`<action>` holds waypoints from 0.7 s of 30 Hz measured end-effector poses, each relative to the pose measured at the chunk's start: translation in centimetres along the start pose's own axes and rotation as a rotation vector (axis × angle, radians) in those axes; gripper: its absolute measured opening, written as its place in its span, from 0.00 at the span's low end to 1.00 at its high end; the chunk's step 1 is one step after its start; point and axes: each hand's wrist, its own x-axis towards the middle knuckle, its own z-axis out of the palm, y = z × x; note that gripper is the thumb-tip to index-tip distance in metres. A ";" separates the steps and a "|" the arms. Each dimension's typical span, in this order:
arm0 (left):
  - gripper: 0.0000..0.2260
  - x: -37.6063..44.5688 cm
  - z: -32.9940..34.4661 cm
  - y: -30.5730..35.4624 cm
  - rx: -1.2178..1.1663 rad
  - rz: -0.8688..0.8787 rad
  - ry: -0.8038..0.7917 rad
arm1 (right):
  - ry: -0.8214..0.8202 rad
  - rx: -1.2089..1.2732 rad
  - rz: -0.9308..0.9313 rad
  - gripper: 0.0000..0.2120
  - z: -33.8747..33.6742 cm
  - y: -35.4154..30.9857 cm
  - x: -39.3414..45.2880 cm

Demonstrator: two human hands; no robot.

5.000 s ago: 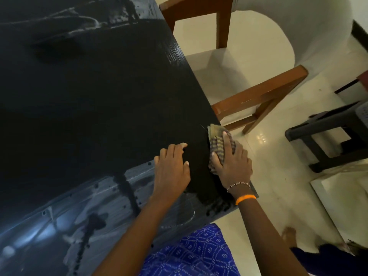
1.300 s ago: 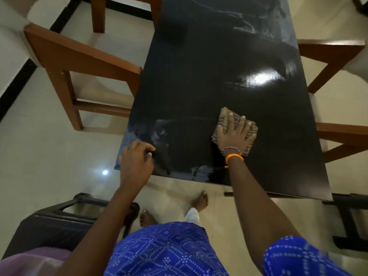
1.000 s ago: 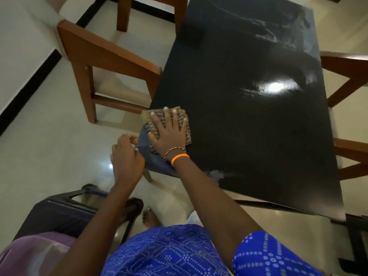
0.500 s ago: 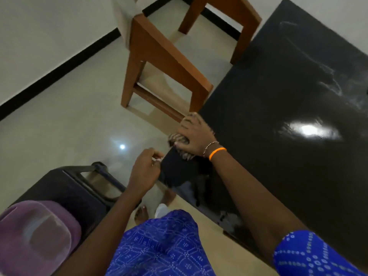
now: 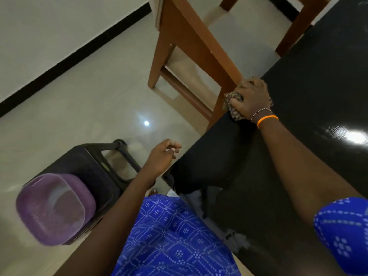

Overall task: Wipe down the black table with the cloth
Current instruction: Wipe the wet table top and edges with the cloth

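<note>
Curled over the table's left edge, the right hand (image 5: 252,100) bunches the patterned cloth (image 5: 232,105) against the black table (image 5: 310,80) (left hand (image 5: 162,158) hovers loosely curled, empty), apparently wiping the rim; next, probably slide along it.
</note>
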 end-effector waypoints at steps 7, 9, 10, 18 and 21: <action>0.12 -1.6 -1.3 -1.9 -0.014 -0.056 -0.048 | 0.010 0.042 0.001 0.26 1.5 -8.7 -6.3; 0.12 -2.2 -2.0 -2.7 -0.033 -0.050 -0.038 | -0.006 0.086 -0.034 0.25 2.3 -12.5 -9.3; 0.12 -2.3 -2.3 -3.1 -0.047 -0.054 -0.030 | -0.015 0.108 -0.042 0.26 2.6 -14.4 -10.6; 0.16 -5.9 -4.6 -5.8 -0.008 -0.061 -0.035 | 0.060 0.085 -0.121 0.19 5.9 -24.2 -19.2; 0.15 -6.7 -4.7 -6.2 0.025 -0.049 -0.080 | 0.099 0.101 -0.081 0.27 6.6 -23.4 -20.5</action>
